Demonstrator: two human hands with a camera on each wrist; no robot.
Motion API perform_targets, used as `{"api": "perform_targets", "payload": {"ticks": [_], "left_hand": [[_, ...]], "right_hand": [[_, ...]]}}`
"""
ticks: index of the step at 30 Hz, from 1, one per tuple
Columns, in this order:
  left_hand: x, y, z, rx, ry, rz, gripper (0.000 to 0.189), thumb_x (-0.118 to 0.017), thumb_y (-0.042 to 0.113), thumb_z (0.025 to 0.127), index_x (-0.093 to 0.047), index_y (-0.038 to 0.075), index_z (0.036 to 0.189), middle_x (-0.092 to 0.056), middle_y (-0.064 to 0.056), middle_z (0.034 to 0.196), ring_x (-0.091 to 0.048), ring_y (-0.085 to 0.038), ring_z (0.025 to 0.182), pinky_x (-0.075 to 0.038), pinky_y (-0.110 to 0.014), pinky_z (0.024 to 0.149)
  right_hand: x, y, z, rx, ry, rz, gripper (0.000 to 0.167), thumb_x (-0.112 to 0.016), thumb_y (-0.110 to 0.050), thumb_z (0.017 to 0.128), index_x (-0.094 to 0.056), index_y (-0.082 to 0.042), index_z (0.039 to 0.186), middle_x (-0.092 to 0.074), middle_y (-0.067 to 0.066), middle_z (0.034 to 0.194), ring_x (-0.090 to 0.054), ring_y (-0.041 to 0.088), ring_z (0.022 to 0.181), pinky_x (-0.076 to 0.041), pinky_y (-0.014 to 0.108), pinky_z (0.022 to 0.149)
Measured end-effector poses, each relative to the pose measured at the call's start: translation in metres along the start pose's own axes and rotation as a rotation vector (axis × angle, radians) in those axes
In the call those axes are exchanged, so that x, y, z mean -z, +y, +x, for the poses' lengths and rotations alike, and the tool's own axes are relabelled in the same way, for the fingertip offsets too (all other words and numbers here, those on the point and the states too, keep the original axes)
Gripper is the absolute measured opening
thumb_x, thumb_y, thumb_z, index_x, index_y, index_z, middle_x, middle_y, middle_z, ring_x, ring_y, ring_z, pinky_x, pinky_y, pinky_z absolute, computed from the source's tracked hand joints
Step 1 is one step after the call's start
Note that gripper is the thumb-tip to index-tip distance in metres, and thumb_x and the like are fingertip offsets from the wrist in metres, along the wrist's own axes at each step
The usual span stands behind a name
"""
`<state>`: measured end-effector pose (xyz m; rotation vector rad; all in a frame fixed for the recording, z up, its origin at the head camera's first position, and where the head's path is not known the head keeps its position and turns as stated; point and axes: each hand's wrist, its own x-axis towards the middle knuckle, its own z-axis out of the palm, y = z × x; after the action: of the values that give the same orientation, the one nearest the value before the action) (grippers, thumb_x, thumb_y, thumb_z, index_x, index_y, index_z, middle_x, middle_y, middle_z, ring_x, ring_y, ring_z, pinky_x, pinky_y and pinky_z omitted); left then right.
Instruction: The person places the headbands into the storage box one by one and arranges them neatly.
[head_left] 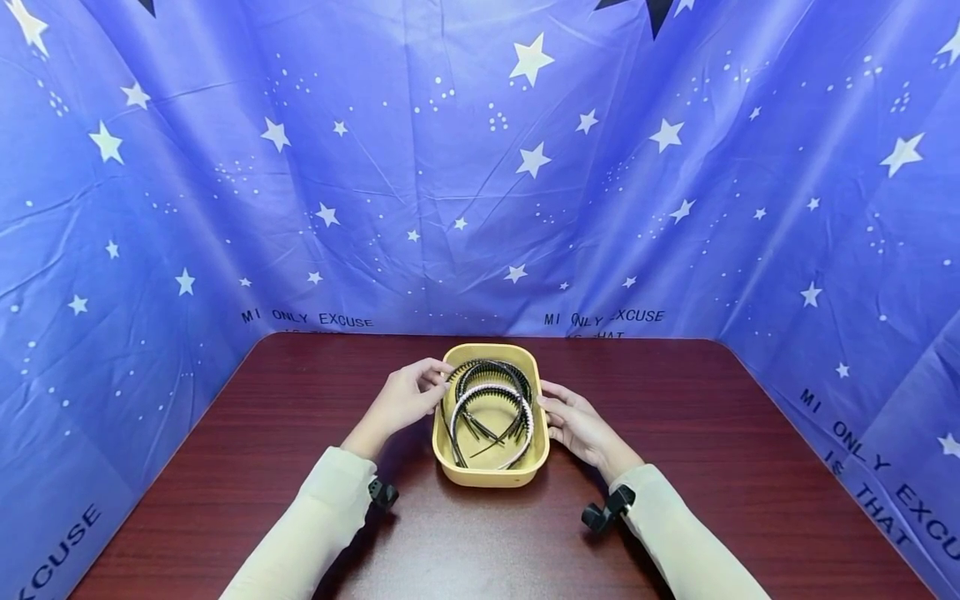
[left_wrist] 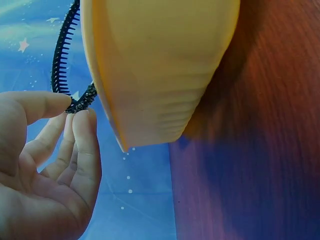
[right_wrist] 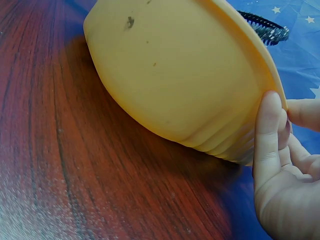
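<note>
A yellow plastic tub point(head_left: 491, 478) stands at the middle of the table in the head view, with several toothed headbands lying overlapped inside. At the front of them, one headband is pale pink point(head_left: 532, 427) with dark teeth; behind it the others are black. My left hand point(head_left: 405, 400) is at the tub's left rim. In the left wrist view its thumb and fingers pinch a black headband point(left_wrist: 61, 55) with a beaded outside, just above the rim. On the opposite side, my right hand point(head_left: 581, 425) grips the tub's rim between thumb and fingers point(right_wrist: 269, 135).
The dark red wooden table point(head_left: 247, 467) extends around the tub. Behind and beside it hangs a blue curtain point(head_left: 465, 167) with white stars and lettering. Black wrist devices sit at both cuffs, near the tabletop.
</note>
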<state>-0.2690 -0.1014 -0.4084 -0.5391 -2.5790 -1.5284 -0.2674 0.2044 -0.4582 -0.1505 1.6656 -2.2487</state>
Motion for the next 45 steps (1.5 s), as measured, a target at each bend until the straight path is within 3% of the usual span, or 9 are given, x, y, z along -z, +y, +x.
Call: {"api": "perform_targets", "payload": {"ticks": [8,21,45], "left_hand": [[-0.003,-0.002,-0.002,-0.061,-0.024,0.046,0.026,-0.068,0.005,0.089,-0.071,0.005,0.115,-0.067,0.0,0.084,-0.061,-0.014,0.07,-0.053,-0.027,0.057],[-0.01,0.0,-0.002,-0.128,-0.027,0.126,0.022,-0.072,0.008,0.088,-0.073,0.007,0.111,-0.069,0.003,0.084,-0.06,-0.011,0.072,-0.051,-0.029,0.066],[-0.017,-0.001,-0.001,-0.204,-0.032,0.182,0.023,-0.07,0.004,0.085,-0.073,0.006,0.108,-0.067,0.003,0.083,-0.061,-0.009,0.07,-0.05,-0.026,0.062]], "right_hand": [[0.0,0.0,0.001,-0.006,-0.002,0.002,0.06,-0.052,-0.009,0.104,-0.023,0.003,0.154,-0.067,0.002,0.099,-0.063,0.008,0.078,-0.053,0.022,0.065],[-0.001,-0.001,0.0,0.0,-0.003,0.012,0.06,-0.052,-0.009,0.104,-0.022,0.004,0.154,-0.068,0.0,0.096,-0.063,0.008,0.078,-0.053,0.022,0.064],[-0.003,0.0,-0.002,0.003,0.007,0.002,0.059,-0.051,-0.009,0.104,-0.022,0.004,0.154,-0.067,-0.001,0.096,-0.062,0.007,0.078,-0.053,0.022,0.065]]}}
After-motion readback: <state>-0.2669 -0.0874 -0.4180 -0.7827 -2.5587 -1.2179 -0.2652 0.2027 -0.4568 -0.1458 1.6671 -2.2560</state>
